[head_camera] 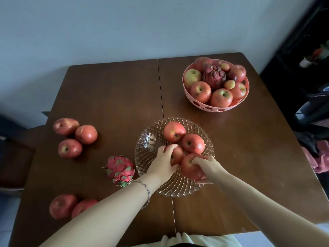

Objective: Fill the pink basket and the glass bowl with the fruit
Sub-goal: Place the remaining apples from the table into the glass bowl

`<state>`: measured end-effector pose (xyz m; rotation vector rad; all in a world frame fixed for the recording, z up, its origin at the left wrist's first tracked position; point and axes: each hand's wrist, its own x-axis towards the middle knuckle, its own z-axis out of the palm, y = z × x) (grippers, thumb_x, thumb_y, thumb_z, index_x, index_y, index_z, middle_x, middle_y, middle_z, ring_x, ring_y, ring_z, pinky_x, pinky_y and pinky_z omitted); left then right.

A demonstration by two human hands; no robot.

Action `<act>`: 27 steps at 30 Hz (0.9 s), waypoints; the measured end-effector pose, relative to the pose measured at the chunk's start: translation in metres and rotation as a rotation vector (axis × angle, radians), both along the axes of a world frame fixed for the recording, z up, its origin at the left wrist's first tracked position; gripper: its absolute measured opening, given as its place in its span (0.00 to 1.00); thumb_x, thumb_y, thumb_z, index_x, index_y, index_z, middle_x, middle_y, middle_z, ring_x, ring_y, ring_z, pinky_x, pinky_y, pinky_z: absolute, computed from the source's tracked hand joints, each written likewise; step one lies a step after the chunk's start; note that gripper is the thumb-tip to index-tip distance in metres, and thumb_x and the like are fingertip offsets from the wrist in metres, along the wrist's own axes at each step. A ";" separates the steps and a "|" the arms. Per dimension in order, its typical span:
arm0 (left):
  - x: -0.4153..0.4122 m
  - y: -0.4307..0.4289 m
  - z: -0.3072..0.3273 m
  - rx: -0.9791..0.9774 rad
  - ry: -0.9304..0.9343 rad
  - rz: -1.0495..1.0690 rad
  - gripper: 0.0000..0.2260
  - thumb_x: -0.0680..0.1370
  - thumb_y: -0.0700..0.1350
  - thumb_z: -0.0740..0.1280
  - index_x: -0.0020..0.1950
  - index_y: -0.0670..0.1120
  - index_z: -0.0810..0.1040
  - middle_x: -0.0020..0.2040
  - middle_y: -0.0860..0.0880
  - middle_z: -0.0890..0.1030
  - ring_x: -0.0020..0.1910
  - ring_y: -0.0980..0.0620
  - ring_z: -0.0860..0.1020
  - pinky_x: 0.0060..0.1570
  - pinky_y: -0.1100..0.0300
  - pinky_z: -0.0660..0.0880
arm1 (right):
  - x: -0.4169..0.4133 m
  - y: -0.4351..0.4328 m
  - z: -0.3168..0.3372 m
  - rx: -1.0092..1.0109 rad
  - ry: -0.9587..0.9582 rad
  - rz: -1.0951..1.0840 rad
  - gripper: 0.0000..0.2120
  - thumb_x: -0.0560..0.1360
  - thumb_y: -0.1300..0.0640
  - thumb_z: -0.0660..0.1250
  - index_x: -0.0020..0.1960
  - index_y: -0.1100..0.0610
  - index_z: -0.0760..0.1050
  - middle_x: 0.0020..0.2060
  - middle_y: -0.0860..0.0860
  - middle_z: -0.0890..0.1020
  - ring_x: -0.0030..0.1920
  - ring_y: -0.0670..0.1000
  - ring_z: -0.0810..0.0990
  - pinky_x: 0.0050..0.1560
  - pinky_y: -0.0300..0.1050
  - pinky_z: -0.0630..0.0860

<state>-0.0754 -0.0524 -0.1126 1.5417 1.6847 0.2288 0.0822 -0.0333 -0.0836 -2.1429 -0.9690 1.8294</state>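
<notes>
Nearest me, by the table's [115, 95] near-left corner, a pair of apples [63, 205] waits beside my left forearm. My left hand [166, 162] clasps an inner apple [178, 155] and my right hand [207, 165] clasps a near-rim apple [191, 168], both inside the glass bowl [147, 139] toward the near edge. Two more apples [174, 131] lie in it. The pink basket [213, 107], far right, looks full. Left, I judge: that pair, three apples [74, 138] along the left edge, and the dragon fruit [120, 168] just beside the bowl. The far-left stretch gives open reaching room.

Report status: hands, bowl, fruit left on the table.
Left hand grips an apple in the glass bowl; right hand grips a second apple. Pink basket heaped. Five apples, one dragon fruit loose on table.
</notes>
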 end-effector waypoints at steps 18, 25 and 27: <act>0.000 0.004 -0.005 0.028 0.079 -0.021 0.27 0.75 0.46 0.68 0.71 0.52 0.61 0.68 0.46 0.63 0.56 0.41 0.77 0.56 0.50 0.76 | 0.019 -0.015 -0.005 0.588 -0.220 0.557 0.17 0.77 0.57 0.57 0.63 0.45 0.70 0.63 0.47 0.68 0.66 0.51 0.63 0.67 0.45 0.64; 0.001 0.002 -0.008 0.034 0.045 0.005 0.27 0.75 0.45 0.68 0.71 0.53 0.61 0.68 0.46 0.61 0.55 0.42 0.76 0.55 0.52 0.75 | 0.030 -0.015 -0.010 0.606 -0.433 0.843 0.35 0.64 0.48 0.72 0.67 0.52 0.62 0.61 0.48 0.67 0.62 0.52 0.69 0.56 0.41 0.71; 0.000 0.002 -0.009 0.027 0.035 0.020 0.27 0.75 0.45 0.69 0.71 0.53 0.61 0.68 0.46 0.61 0.55 0.43 0.76 0.53 0.54 0.74 | 0.031 -0.019 -0.012 0.608 -0.417 0.714 0.31 0.62 0.51 0.73 0.61 0.52 0.65 0.54 0.46 0.69 0.55 0.52 0.75 0.46 0.41 0.71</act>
